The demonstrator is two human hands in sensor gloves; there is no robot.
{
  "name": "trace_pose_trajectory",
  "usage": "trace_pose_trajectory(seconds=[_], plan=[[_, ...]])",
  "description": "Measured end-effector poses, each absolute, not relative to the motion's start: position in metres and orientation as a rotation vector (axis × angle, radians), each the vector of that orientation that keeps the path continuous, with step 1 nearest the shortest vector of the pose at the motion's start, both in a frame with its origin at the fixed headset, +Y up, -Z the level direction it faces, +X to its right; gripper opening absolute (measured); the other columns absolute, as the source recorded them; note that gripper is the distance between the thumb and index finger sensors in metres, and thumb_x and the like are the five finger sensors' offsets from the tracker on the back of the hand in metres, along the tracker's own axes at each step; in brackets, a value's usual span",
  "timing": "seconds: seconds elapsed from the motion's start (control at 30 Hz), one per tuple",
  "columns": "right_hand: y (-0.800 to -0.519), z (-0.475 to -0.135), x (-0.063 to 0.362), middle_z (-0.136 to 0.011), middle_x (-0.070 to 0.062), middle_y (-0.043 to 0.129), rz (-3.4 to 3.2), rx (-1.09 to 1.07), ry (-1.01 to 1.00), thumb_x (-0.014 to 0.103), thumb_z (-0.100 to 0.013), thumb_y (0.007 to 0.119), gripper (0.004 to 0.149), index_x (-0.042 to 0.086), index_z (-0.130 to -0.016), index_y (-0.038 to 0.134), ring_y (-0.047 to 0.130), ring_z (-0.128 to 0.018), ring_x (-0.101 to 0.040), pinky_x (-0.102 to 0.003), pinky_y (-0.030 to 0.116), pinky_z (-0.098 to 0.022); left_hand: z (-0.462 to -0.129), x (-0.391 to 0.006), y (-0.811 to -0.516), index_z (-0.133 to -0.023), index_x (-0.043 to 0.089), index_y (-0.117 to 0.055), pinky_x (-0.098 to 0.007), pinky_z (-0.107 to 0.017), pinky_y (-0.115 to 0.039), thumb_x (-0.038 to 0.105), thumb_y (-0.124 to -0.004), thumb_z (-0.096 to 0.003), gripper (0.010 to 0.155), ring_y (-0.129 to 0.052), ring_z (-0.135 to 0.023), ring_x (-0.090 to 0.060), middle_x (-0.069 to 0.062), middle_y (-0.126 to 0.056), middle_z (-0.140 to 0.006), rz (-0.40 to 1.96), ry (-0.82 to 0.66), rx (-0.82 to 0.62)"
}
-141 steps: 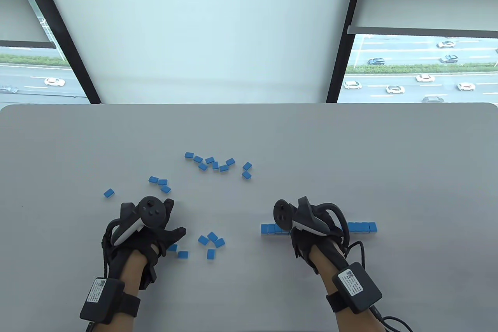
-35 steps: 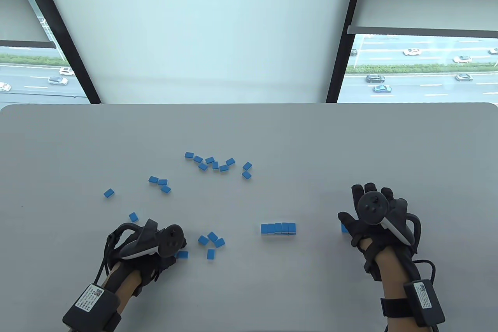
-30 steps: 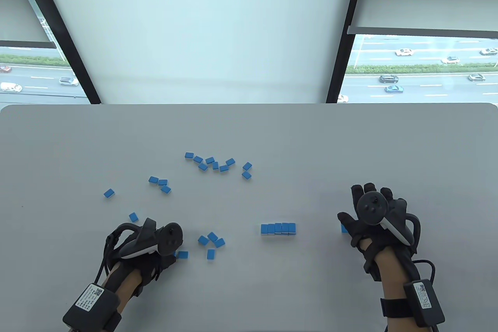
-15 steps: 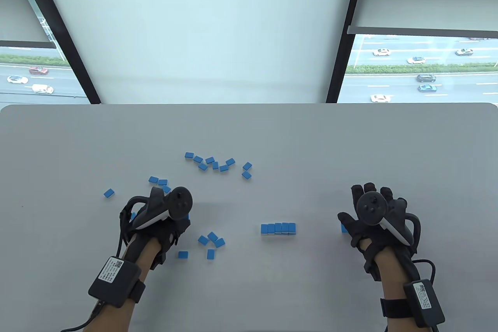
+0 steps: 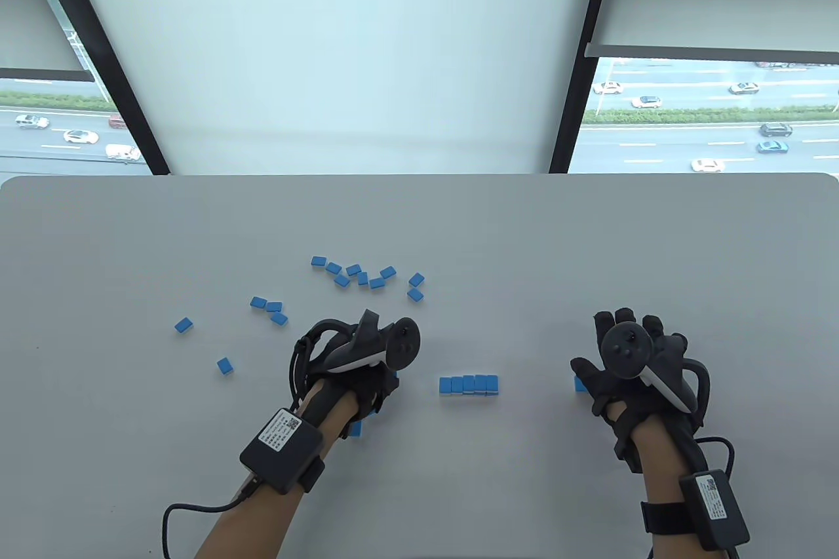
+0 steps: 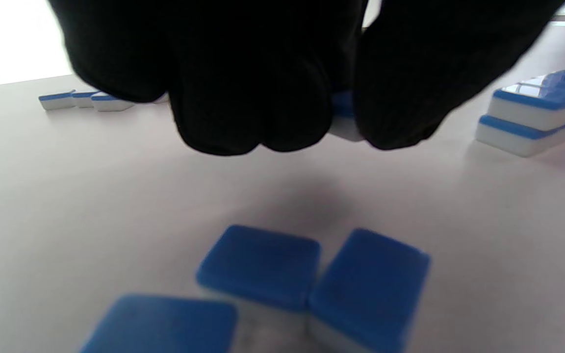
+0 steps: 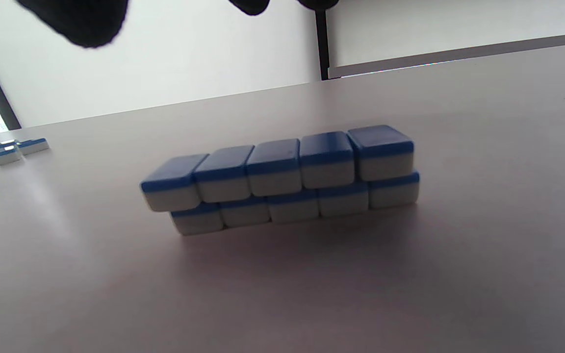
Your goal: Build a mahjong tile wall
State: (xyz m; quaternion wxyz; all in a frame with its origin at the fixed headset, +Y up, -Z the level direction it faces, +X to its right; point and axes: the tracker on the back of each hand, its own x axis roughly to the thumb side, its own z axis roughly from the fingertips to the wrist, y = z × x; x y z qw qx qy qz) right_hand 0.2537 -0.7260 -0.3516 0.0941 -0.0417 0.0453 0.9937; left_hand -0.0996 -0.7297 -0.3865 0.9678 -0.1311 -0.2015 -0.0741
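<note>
A: Left hand (image 5: 357,382)?
B: Fingers curled, pinching one blue-backed tile (image 6: 344,117) off the table (image 5: 459,225). Loose tiles (image 6: 312,284) lie right under it, more scattered beyond.

A: Right hand (image 5: 632,369)?
B: Fingers spread, relaxed, nothing in it, over a two-layer wall segment (image 7: 282,179), five tiles wide.

A: Between the hands?
B: Another short stacked row (image 5: 468,385), apart from both.

Left grip (image 5: 357,382) fingers curled, pinching tile; right grip (image 5: 632,362) flat, fingers spread.
</note>
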Motion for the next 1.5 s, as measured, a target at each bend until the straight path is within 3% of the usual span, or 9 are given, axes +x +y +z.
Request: trace_pose_trajectory(seconds=[0.37, 0.5, 0.7, 0.93, 1.2, 1.5], plan=[[-0.726, -0.352, 0.253, -0.113, -0.007, 0.024, 2.955, -0.126, 0.136, 0.065, -0.041, 0.065, 0.083, 0.026, -0.107, 0.032, 0.018, -0.097, -0.048, -0.068, 0.014, -0.061, -0.377, -0.092, -0.74, -0.087, 0.027, -0.085, -0.051, -0.056, -0.083, 0.048, -0.095, -0.0356, 0.057, -0.103, -0.064, -0.019, 0.007, -0.1, -0.073, -0.225, -0.451, -0.212], [-0.726, -0.352, 0.253, -0.113, -0.007, 0.024, 2.958, -0.125, 0.135, 0.065, -0.041, 0.065, 0.083, 0.025, -0.107, 0.032, 0.018, -0.097, -0.048, -0.068, 0.014, -0.061, -0.373, -0.093, -0.738, -0.091, 0.027, -0.082, -0.052, -0.058, -0.082, 0.05, -0.093, -0.0359, 0.061, -0.102, -0.068, -0.021, 0.006, -0.098, -0.078, -0.238, -0.45, -0.212], [-0.726, -0.352, 0.254, -0.113, -0.007, 0.024, 2.955, -0.133, 0.136, 0.064, -0.041, 0.065, 0.083, 0.025, -0.107, 0.032, 0.018, -0.097, -0.048, -0.068, 0.014, -0.061, -0.362, -0.11, -0.712, -0.1, 0.028, -0.068, -0.054, -0.063, -0.075, 0.053, -0.089, -0.037, 0.071, -0.093, -0.078, -0.024, 0.004, -0.087, -0.091, -0.192, -0.454, -0.101], [-0.725, -0.352, 0.253, -0.113, -0.007, 0.024, 2.967, -0.137, 0.13, 0.064, -0.041, 0.065, 0.083, 0.025, -0.107, 0.032, 0.019, -0.097, -0.048, -0.068, 0.014, -0.061, -0.333, -0.139, -0.698, -0.097, 0.036, -0.071, -0.055, -0.065, -0.073, 0.051, -0.089, -0.0372, 0.064, -0.09, -0.082, -0.025, 0.007, -0.086, -0.094, -0.099, -0.531, 0.02], [-0.727, -0.352, 0.252, -0.113, -0.007, 0.024, 2.98, -0.141, 0.141, 0.064, -0.041, 0.066, 0.083, 0.025, -0.106, 0.033, 0.019, -0.097, -0.048, -0.068, 0.014, -0.061, -0.326, -0.153, -0.732, -0.098, 0.041, -0.069, -0.057, -0.069, -0.068, 0.05, -0.093, -0.036, 0.067, -0.082, -0.091, -0.028, 0.009, -0.08, -0.102, -0.053, -0.525, -0.121], [-0.73, -0.351, 0.248, -0.113, -0.007, 0.025, 3.0, -0.132, 0.16, 0.064, -0.041, 0.066, 0.083, 0.025, -0.106, 0.033, 0.019, -0.097, -0.048, -0.068, 0.014, -0.061, -0.327, -0.147, -0.741, -0.1, 0.042, -0.066, -0.058, -0.07, -0.064, 0.051, -0.092, -0.0368, 0.069, -0.076, -0.094, -0.028, 0.01, -0.081, -0.101, -0.122, -0.519, -0.165]])
